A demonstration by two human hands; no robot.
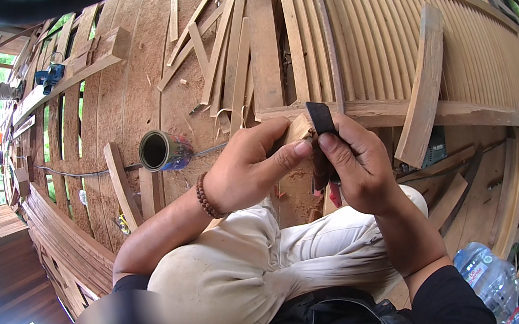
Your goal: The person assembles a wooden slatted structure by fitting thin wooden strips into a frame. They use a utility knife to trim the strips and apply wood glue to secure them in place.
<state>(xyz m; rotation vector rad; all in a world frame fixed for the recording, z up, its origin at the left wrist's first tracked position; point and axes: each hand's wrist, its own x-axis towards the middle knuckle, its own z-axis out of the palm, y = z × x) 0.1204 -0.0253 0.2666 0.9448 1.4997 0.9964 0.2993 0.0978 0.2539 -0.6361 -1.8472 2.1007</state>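
Observation:
My left hand [250,167], with a beaded bracelet on its wrist, is closed round a short piece of wood [299,129] with a rough end. Close against that end, my right hand [362,165] pinches a flat black strip [321,117] between thumb and fingers; its material I cannot make out. Both hands meet above my lap, at the near edge of a slatted wooden panel [375,33]. Below the right hand, something dark with a pink-red end [335,194] shows in part.
A long metal bar [325,34] crosses the panel, and a curved wooden piece [422,90] leans over its edge. Loose strips [223,65] lie in a pile on the sawdust-covered floor. An open can [163,150] stands left. A clear plastic jug [483,275] is at lower right.

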